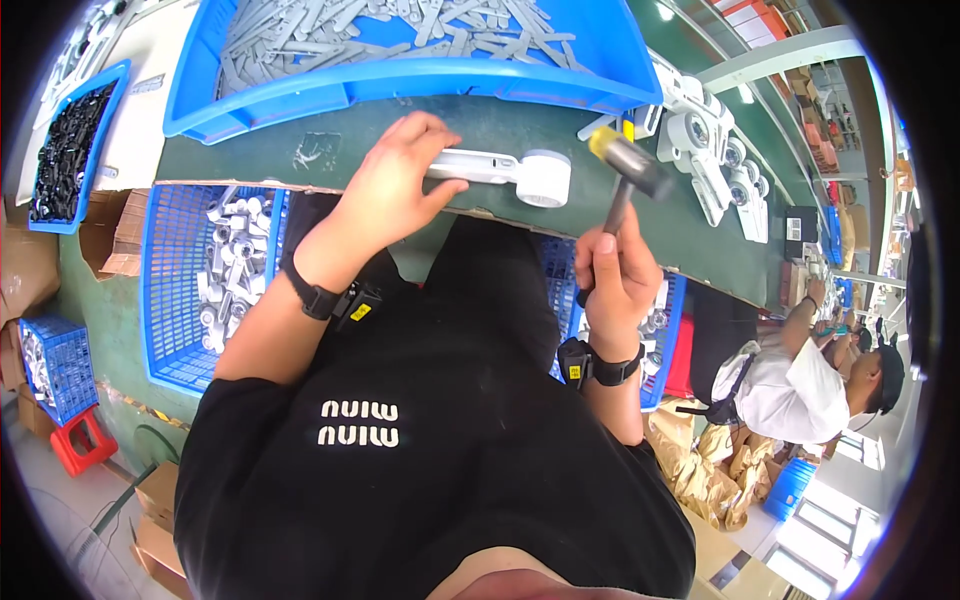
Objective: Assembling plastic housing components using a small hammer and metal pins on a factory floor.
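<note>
The black shirt [440,470] of the person is nearest, filling the lower part of the view. Above it, the right hand [615,275] has its fingers closed around the handle of a small hammer [628,170], whose head stands raised just to the right of the white plastic part [505,172]. The left hand [385,190] presses this part down on the green table [520,125]; its fingers are wrapped over the flat arm, and the round end lies free beyond the fingertips, near the table edge. I judge the step in hand is striking this round end. The next move calls for a straight blow while the left hand keeps the part steady. Further past the fingers stands a blue bin [400,85] of grey strips.
</note>
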Motion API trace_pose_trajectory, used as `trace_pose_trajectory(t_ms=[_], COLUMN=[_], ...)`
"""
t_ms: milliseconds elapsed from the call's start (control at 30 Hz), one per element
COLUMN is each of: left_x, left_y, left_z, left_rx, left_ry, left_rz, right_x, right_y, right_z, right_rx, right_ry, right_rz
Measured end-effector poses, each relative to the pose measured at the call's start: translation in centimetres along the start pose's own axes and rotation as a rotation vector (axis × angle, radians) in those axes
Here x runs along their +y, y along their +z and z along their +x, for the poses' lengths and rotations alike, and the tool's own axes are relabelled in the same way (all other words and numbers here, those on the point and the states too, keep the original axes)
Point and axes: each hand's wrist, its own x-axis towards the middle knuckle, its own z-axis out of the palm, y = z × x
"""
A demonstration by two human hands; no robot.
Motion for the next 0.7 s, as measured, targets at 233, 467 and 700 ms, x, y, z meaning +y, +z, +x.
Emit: trace_pose_trajectory(t_ms=[233,467,700], left_x=[1.8,4.3,6.4], left_y=[-3.3,-2.1,0.9], left_z=[1.3,4.0,6.4], left_rx=[0.225,0.021,-0.024], left_ry=[-0.015,0.057,0.199], left_rz=[-0.467,-0.091,0.038], right_x=[4.5,5.9,5.5], right_y=[-0.8,-0.3,-1.3], right_z=[1.9,2.2,2.5], right_rx=[-0.066,-0.008,-0.049], right_ry=[0.094,0.118,0.240], right_rz=[-0.006,0.142,0.235])
